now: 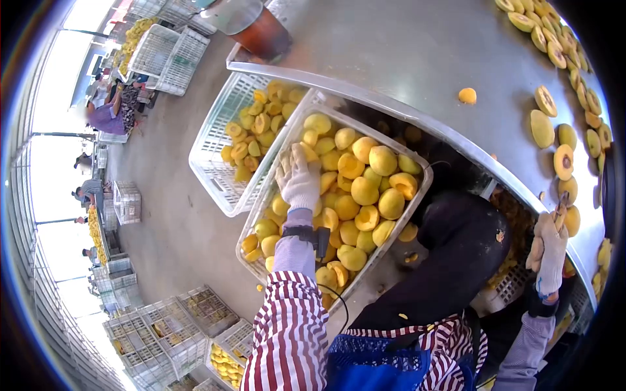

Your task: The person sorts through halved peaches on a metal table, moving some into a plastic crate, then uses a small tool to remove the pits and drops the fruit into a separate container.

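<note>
My left hand (301, 181), in a pale glove, lies over the yellow peaches (365, 191) at the left side of a full white crate (420, 190). Its fingers are a little apart, with a peach right at the fingertips. Whole fruit and halves are mixed in this crate. At the right, my right hand (546, 251), also gloved, is closed around a thin tool (561, 207) pointing up beside the metal table's edge. Several halved peaches (563, 161) lie on the tabletop close to it, many with the stone showing.
A second white crate (218, 189) with peach pieces adjoins the full one. The metal table (404, 55) carries a container of reddish-brown liquid (261, 32). Stacked crates (166, 332) stand at lower left. A seated person (107, 117) and others are farther off. My knee (466, 228) is beside the crate.
</note>
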The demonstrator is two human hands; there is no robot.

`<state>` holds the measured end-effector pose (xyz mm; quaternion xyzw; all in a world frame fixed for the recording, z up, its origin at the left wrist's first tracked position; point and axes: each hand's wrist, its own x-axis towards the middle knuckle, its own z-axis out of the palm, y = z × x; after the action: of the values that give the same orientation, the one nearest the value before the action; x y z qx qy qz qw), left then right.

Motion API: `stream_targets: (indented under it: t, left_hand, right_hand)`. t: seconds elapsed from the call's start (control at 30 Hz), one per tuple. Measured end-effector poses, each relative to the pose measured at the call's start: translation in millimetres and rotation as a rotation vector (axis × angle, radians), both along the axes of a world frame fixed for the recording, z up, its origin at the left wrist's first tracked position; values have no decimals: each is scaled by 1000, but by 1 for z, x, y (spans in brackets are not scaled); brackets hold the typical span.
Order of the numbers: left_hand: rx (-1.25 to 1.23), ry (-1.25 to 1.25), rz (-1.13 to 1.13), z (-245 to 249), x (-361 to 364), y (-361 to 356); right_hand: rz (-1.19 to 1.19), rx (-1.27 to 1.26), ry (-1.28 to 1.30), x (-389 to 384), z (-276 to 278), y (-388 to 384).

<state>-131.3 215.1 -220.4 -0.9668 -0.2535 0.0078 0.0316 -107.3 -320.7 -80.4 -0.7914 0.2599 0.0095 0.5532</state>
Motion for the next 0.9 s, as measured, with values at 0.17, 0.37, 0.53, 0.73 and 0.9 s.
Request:
stream_targets:
  t: [0.17,0.37,0.53,0.73,0.9]
  left_hand:
    - [-870,-520,149,38,-38,23]
    - [-74,-321,230,3,-142,15]
    - [64,-136,213,-22,-119,24]
    - [-171,-107,303,31,-114,27]
    - [-95,-349,269,30,-175,28]
  right_hand:
    - [51,48,70,-3,22,13]
    - [23,102,98,-1,15,10]
    - [53,91,89,0,25,17]
    - [65,116,136,-2,37,24]
    - [43,87,68,-3,36,29]
